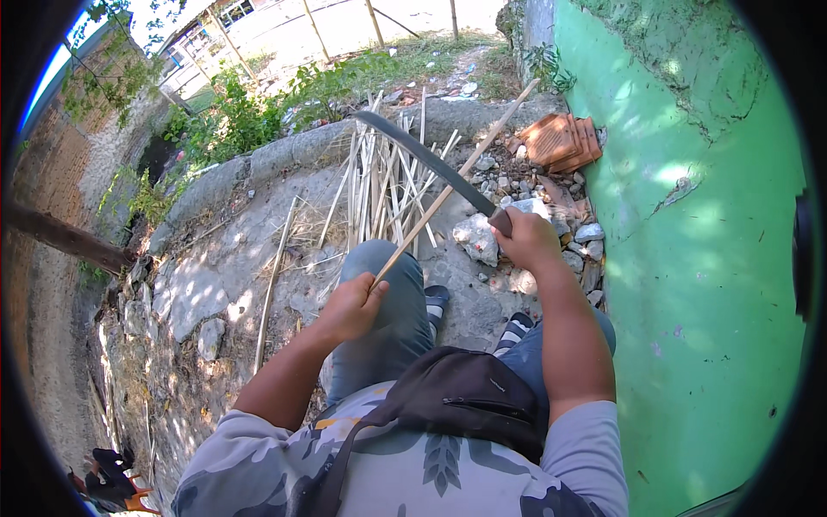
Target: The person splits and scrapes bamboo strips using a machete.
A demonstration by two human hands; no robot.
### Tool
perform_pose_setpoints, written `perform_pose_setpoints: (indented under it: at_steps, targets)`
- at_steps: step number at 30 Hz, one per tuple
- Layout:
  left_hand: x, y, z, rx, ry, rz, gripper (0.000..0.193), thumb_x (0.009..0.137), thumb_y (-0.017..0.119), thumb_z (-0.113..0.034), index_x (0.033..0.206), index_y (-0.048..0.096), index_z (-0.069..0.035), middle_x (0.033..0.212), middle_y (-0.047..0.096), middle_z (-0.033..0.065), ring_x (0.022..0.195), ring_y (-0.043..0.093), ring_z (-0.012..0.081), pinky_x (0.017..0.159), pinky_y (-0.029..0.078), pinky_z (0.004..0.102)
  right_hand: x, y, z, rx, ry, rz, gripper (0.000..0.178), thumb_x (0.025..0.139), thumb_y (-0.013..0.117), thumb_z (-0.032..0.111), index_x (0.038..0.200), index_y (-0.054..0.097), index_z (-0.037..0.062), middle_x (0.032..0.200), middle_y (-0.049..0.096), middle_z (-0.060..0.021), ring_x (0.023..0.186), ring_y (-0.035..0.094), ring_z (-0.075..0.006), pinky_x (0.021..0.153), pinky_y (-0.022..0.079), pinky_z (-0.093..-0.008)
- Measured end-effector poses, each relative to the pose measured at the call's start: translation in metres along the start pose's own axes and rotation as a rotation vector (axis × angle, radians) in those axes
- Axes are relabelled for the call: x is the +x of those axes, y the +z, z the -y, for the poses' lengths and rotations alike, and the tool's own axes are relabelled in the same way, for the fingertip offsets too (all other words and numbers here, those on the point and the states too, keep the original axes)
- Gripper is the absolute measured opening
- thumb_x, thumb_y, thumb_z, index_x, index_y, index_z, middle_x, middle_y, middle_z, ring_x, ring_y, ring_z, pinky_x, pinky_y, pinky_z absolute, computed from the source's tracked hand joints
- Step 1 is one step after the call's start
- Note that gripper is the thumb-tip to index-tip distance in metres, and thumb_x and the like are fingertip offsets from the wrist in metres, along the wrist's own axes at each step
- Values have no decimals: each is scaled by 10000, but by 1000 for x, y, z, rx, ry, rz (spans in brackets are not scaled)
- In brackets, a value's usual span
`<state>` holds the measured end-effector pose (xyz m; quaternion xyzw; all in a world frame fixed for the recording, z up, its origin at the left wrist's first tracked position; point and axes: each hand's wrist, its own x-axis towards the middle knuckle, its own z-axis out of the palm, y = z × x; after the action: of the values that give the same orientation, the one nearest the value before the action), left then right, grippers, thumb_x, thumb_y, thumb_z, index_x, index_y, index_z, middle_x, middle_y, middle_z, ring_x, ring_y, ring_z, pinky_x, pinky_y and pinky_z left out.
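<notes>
The person's right hand (527,241) is clenched around the handle (500,221) of a long knife (418,149), while the left hand (351,308) grips a thin stick (495,135) near its lower end, above the left knee (379,260). The stick slants up and away from the left fingers, and the blade crosses it between the two hands; whether they touch cannot be told.

The chief danger appears to be a slip: a blade skidding down the stick, if set at too shallow an angle, could reach the left fingers or the knee just beside them. The stick's far end looks unsupported beyond the hands, so a hard stroke might twist it in the grip or make it whip aside. Which side of the blade is sharp is not clear.

Other hazards lie close by. Loose rubble (475,239) sits just left of the right hand, where a low swing could chip the edge or glance off. The green wall (689,258), to the right of the right hand, may crowd a wide stroke. Beyond the left hand, a heap of split sticks (372,194) could snag a dropped tip.
</notes>
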<state>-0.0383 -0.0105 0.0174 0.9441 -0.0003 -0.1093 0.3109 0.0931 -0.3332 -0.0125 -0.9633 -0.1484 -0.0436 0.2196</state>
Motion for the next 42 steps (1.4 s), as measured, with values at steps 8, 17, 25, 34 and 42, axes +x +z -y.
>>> perform_pose_setpoints:
  at_steps: [8, 17, 25, 34, 42]
  targets:
    - [-6, 5, -5, 106, 15, -67, 340, 1019, 573, -338, 914, 584, -15, 744, 624, 219, 736, 624, 428, 655, 459, 495, 1, 9, 30, -80, -156, 117, 238, 855, 708, 337, 916, 616, 126, 778, 696, -152, 793, 694, -399, 699, 535, -532]
    - [-5, 3, -12, 114, -9, -7, 364, 1014, 592, -364, 923, 594, -11, 761, 640, 210, 732, 633, 418, 657, 468, 502, 6, 14, 2, 172, 68, 13, 241, 860, 705, 321, 941, 672, 96, 845, 712, -175, 842, 690, -414, 746, 540, -517]
    - [3, 5, 18, -146, 0, -12, 350, 1044, 573, -328, 899, 579, -10, 657, 562, 112, 599, 508, 207, 579, 420, 394, 9, 26, 0, 223, -88, -41, 259, 835, 731, 324, 946, 678, 96, 797, 706, -179, 771, 685, -416, 681, 540, -512]
    - [1, -4, -5, -31, -22, 6, 377, 897, 768, -315, 847, 559, -6, 650, 565, 108, 596, 521, 204, 581, 445, 378, 3, 16, 31, 52, -212, 139, 242, 845, 719, 317, 939, 674, 99, 818, 706, -178, 783, 683, -411, 700, 531, -505]
    - [3, 0, 1, -31, 16, 31, 388, 834, 827, -282, 840, 551, -9, 654, 574, 109, 599, 547, 209, 579, 452, 380, 14, 24, -9, 327, 38, -91, 232, 865, 699, 323, 923, 677, 99, 816, 708, -173, 793, 686, -410, 703, 531, -506]
